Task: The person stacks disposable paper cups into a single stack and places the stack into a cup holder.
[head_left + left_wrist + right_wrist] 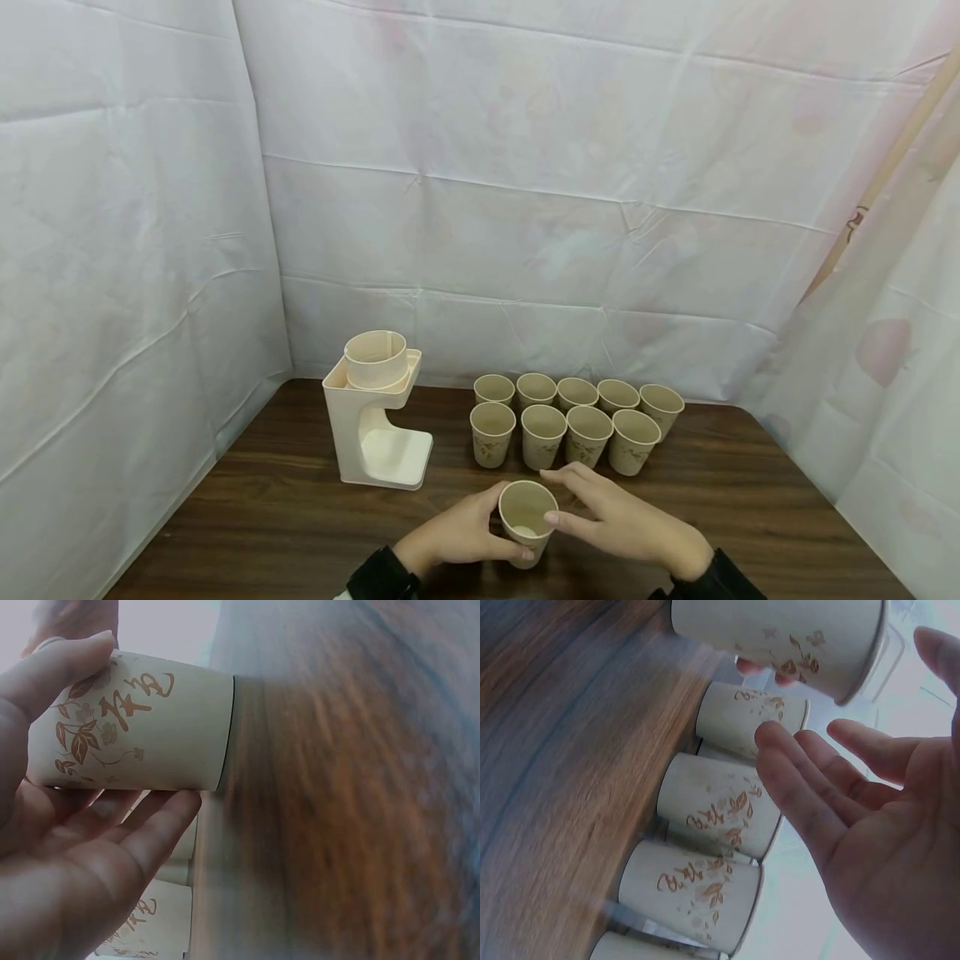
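Note:
My left hand [459, 532] grips a beige paper cup [527, 507] near the front of the table. In the left wrist view, the thumb lies on one side of this cup and the fingers on the other; brown leaf prints and lettering mark its wall. The cup is upright, with its mouth up, and I see no contents inside. My right hand [626, 518] is beside the cup's right side, fingers extended and apart. In the right wrist view a gap shows between those fingers [795, 776] and the cup.
Behind the hands stand several matching paper cups [543, 427] in two rows, mouths up. To the left is a cream C-shaped stand [345, 433] with a round open tube [375, 371] on top. White cloth [525, 208] hangs behind the brown wooden table [262, 500].

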A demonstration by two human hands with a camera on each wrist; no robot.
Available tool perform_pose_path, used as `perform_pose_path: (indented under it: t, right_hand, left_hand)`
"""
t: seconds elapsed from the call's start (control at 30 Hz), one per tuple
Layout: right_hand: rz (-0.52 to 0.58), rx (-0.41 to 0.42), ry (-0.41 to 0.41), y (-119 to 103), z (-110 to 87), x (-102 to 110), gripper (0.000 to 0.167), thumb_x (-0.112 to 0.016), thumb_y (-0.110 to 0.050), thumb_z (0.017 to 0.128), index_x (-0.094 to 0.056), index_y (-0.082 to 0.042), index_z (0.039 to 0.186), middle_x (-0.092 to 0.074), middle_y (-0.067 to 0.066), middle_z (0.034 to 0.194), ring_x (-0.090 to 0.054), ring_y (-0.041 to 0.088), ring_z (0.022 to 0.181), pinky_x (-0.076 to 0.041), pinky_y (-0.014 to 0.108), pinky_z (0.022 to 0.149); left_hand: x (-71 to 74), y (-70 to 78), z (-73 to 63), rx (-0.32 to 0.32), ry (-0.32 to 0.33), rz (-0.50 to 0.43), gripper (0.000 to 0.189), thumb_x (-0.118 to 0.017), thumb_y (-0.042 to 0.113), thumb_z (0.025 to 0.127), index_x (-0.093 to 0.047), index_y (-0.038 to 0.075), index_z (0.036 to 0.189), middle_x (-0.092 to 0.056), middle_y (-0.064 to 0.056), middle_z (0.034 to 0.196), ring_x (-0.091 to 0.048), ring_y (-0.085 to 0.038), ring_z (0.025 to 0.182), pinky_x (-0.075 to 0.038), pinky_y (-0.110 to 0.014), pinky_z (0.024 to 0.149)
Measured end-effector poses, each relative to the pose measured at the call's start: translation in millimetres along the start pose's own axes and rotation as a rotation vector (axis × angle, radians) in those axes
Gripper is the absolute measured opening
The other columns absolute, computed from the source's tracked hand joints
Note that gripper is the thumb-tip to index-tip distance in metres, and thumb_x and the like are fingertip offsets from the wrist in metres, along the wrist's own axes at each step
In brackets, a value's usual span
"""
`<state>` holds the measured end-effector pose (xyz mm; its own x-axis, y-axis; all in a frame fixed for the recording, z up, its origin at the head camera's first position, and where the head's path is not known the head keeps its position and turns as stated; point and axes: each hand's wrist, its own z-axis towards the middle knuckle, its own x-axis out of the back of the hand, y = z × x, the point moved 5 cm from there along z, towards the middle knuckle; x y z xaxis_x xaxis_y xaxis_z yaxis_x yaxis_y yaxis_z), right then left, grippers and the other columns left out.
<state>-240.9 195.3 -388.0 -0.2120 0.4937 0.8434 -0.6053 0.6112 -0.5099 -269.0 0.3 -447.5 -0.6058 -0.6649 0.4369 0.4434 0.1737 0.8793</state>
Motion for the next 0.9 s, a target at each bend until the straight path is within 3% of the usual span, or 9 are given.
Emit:
perform_pose_path:
  t: [0.17,0.37,0.6,0.9]
  right_hand:
    - [-0.074,0.0,0.049,3.5,-6.1,8.8,0.053,-0.056,-0.046,0.102,-0.05,-0.016,0.145,-0.051,-0.006,0.135,-0.054,0.015,0.119,-0.049,0.039,0.095]
    - [-0.153,0.014,0.132,10.2,-13.0,19.9,0.049,-0.06,-0.043,0.1,-0.053,-0.016,0.141,-0.052,-0.011,0.128,-0.056,0.014,0.115,-0.051,0.038,0.093]
    - [-0.191,-0.008,0.189,18.1,-18.4,34.4,0.047,-0.063,-0.038,0.1,-0.056,-0.014,0.139,-0.055,-0.002,0.134,-0.057,0.02,0.117,-0.05,0.042,0.094]
    - [-0.306,-0.025,0.294,23.1,-20.2,56.3,0.041,-0.072,-0.027,0.095,-0.062,-0.008,0.13,-0.06,-0.002,0.122,-0.057,0.019,0.113,-0.05,0.044,0.091]
  left_hand:
    - [0.3,-1.4,-1.5,0.012,-0.008,-0.022,0.064,-0.083,0.028,0.085,-0.05,0.018,0.138,-0.063,0.008,0.121,-0.059,-0.011,0.114,-0.047,-0.027,0.094]
    - [0.8,-0.8,-2.9,0.031,-0.01,-0.003,0.063,-0.084,0.027,0.083,-0.051,0.021,0.137,-0.063,0.01,0.119,-0.059,-0.009,0.113,-0.046,-0.027,0.095]
    - [0.9,0.0,-3.1,0.034,-0.004,0.01,0.063,-0.084,0.028,0.083,-0.051,0.022,0.137,-0.064,0.011,0.119,-0.058,-0.008,0.113,-0.044,-0.028,0.097]
    - [0.3,1.0,-3.5,0.039,-0.009,-0.007,0.064,-0.084,0.027,0.083,-0.05,0.023,0.138,-0.064,0.01,0.12,-0.057,-0.009,0.115,-0.042,-0.029,0.099]
